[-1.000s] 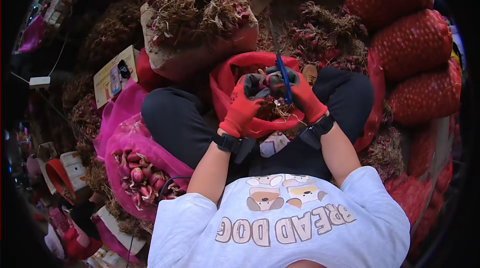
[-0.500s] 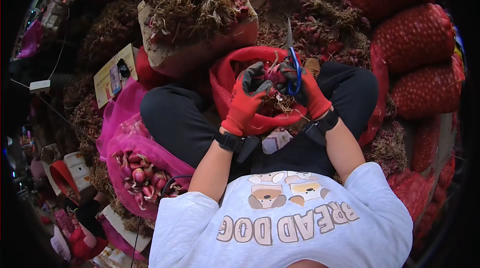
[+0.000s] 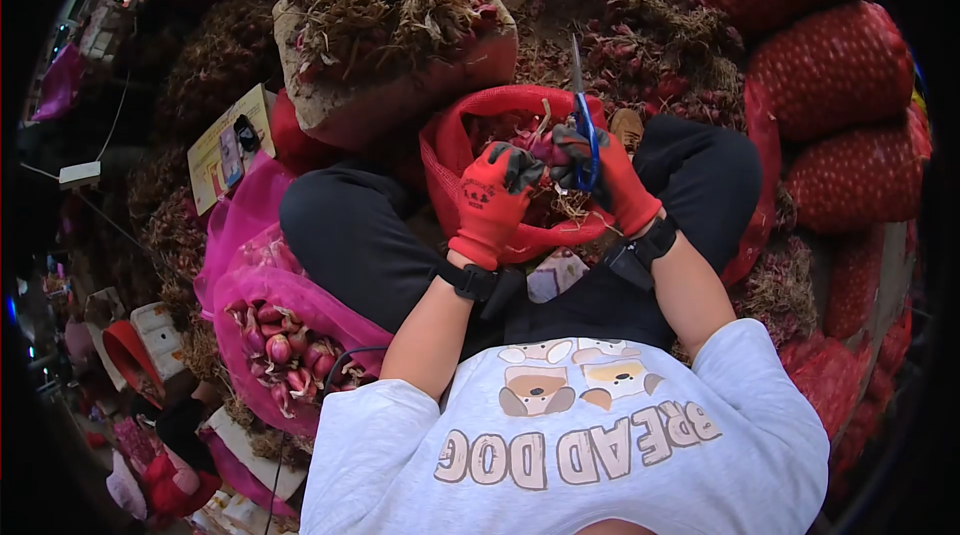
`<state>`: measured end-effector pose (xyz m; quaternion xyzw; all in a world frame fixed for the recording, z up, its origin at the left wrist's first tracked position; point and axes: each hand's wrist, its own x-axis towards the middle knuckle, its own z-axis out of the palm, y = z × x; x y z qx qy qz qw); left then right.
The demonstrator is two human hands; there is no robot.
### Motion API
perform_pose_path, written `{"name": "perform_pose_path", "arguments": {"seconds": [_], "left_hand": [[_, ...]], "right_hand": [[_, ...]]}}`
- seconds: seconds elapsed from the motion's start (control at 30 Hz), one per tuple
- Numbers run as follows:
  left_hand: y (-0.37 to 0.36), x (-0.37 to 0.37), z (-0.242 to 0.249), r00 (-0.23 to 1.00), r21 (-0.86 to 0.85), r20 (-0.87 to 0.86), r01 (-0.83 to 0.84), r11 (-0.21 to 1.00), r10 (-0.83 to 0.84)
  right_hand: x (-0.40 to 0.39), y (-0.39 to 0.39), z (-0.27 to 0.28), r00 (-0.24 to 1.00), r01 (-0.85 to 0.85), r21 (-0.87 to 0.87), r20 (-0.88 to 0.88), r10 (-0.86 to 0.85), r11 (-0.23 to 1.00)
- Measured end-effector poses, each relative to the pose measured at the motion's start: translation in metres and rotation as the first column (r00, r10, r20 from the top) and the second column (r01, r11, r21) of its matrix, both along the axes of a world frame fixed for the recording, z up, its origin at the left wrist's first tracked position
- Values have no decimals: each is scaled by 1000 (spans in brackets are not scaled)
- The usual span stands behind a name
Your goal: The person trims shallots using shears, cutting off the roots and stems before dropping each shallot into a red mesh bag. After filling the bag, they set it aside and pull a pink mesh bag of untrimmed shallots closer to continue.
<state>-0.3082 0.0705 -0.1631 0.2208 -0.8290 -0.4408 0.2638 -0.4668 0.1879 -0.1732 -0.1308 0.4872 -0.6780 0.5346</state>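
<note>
A pair of scissors (image 3: 584, 140) with blue handles is in my right hand (image 3: 608, 175), its blades pointing up and away from me. A purple-red shallot bunch (image 3: 541, 146) with dry stems is against my right fingertips. My left hand (image 3: 497, 197), also in a red glove with dark fingertips, is closed close beside the bunch, its knuckles turned up. What its fingers pinch is hidden. Both hands are over an open red mesh bag (image 3: 447, 170) between my legs, with shallots and dry roots inside.
Left of my leg lies a pink mesh bag (image 3: 225, 320) of trimmed shallots (image 3: 290, 350). Ahead, a foam box (image 3: 350, 115) carries heaped dry bunches. Full red mesh sacks (image 3: 830, 65) are stacked at right. A phone (image 3: 232, 160) rests on a cardboard piece (image 3: 207, 175).
My left hand has rolled over, its back now up, and its fingers have closed in. The right hand with the scissors has shifted only slightly.
</note>
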Motion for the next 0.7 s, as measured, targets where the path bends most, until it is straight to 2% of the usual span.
{"name": "perform_pose_path", "arguments": {"seconds": [0.03, 0.13, 0.23, 0.3, 0.33, 0.43, 0.53, 0.63, 0.7], "left_hand": [[1, 0, -1, 1000, 5, 13, 13, 1000, -13], [11, -5, -5, 988, 443, -86, -75, 894, 125], [1, -9, 5, 976, 140, -157, -127, 982, 149], [-1, -6, 8, 987, 16, -142, -67, 998, 68], [-2, -5, 9, 991, -47, -131, -36, 998, 30], [-2, -3, 4, 997, -247, -6, -71, 966, 71], [3, -5, 5, 989, -245, 96, -86, 966, 112], [9, -5, -1, 997, -192, 72, -12, 981, 27], [16, -5, -9, 996, 40, -11, -85, 996, 86]], "right_hand": [[0, 0, 3, 1000, 25, 19, -5, -25, 999], [-1, -3, 11, 998, 62, 45, 8, -62, 997], [-2, 0, 10, 998, 29, 19, 54, -30, 999], [2, 1, 8, 999, 9, 9, 41, -9, 1000], [1, 0, 7, 999, 12, 21, 52, -13, 1000], [0, 1, 4, 998, 18, 57, 57, -21, 998], [3, 0, 7, 999, 39, 64, 31, -41, 997], [7, -2, 11, 992, 108, 50, 57, -111, 993], [4, -5, 17, 985, 145, 84, 84, -152, 986]]}}
